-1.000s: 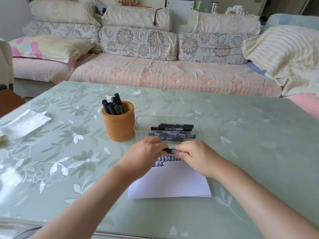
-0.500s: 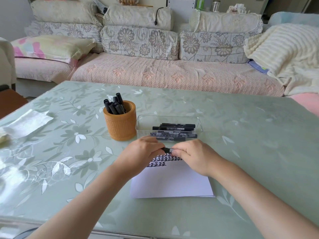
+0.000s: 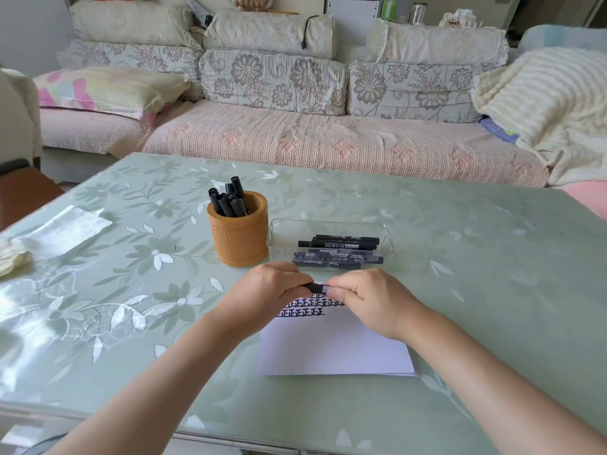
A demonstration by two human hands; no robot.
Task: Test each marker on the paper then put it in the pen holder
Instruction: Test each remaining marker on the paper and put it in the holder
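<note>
At the centre of the frame, just below the middle, my two hands meet over the top edge of a white sheet of paper [image 3: 335,349]; between them I hold one black marker [image 3: 317,288]; its long axis runs left to right across the picture, nearly level; only a short middle stretch shows, with a white label on the side next to my right hand; both ends are hidden in my fists, so I cannot tell which way the tip points. My left hand [image 3: 272,290] has its fingers curled round the marker's left end; my right hand [image 3: 368,297] pinches the right end with curled fingers and thumb.

Under my hands the paper carries two rows of dark ink marks [image 3: 308,307]; it lies flat on a pale green, flower-patterned table [image 3: 460,257]. Just above my left hand stands a round orange-brown pen holder [image 3: 239,238], upright, with several black markers [image 3: 230,200] standing in it, caps up. Just to its right, above my right hand, is a clear plastic tray [image 3: 328,223]; more black markers [image 3: 341,244] lie in it, also lengthwise left to right. At the left edge lies a white tissue [image 3: 65,229]; across the top runs a floral sofa [image 3: 328,139].
</note>
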